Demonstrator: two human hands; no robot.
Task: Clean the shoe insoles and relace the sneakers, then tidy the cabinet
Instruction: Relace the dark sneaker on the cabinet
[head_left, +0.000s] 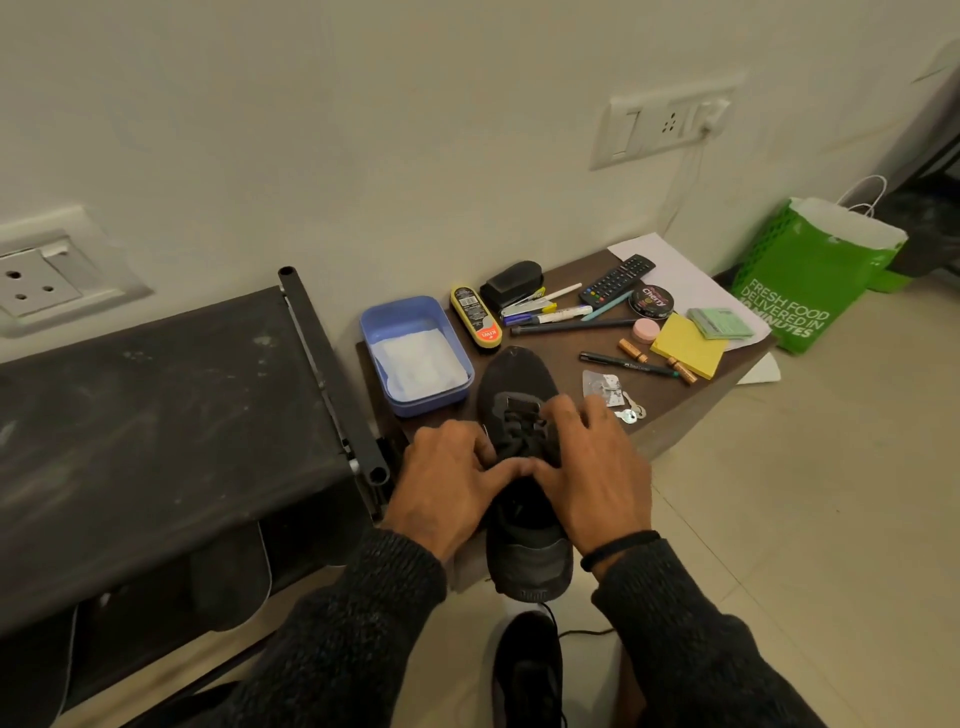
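**Both hands at the laces, sneaker lying lengthwise**

Fingers of both hands curl inward over the lace area of the black sneaker, which stands on the brown side table. The left hand grips from the left of the tongue, its thumb and forefinger pinching at the dark laces. The right hand mirrors it from the right, its fingers bent over the eyelet rows; the thumbs meet at the middle. Which lace strand each hand holds cannot be told, as laces and upper are equally dark.

The sneaker's long axis runs straight away from the fingers: toe beyond them toward the wall, heel below the wrists, overhanging the table edge. Both hands sit equally near the work, so the next lacing move likely proceeds along that axis.

A second black sneaker lies on the floor below the wrists. Left of the fingers stands a black shoe rack; beyond them, a blue tray.
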